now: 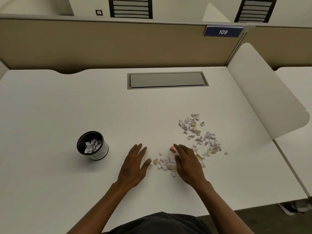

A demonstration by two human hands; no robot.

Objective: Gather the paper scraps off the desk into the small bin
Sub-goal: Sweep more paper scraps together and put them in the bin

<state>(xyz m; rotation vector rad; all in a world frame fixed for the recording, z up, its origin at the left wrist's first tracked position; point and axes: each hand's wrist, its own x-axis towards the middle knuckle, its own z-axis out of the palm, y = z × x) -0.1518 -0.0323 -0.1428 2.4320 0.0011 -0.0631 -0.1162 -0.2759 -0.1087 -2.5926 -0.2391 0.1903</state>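
Torn paper scraps [201,135], pale lilac and tan, lie scattered on the right half of the white desk [84,102]. A smaller heap of scraps [166,163] sits between my two hands, with one small red piece [172,148] at its far edge. My left hand [135,163] rests flat on the desk, fingers spread, just left of that heap. My right hand [187,163] lies flat and open over the heap's right side, covering some scraps. The small bin [92,145], a round black-rimmed white cup, stands to the left with several scraps inside.
A grey cable hatch [167,80] is set into the desk at the back. A tan partition [101,44] closes the far side, with a blue "109" sign [223,32]. A white rounded side panel [263,92] borders the desk on the right.
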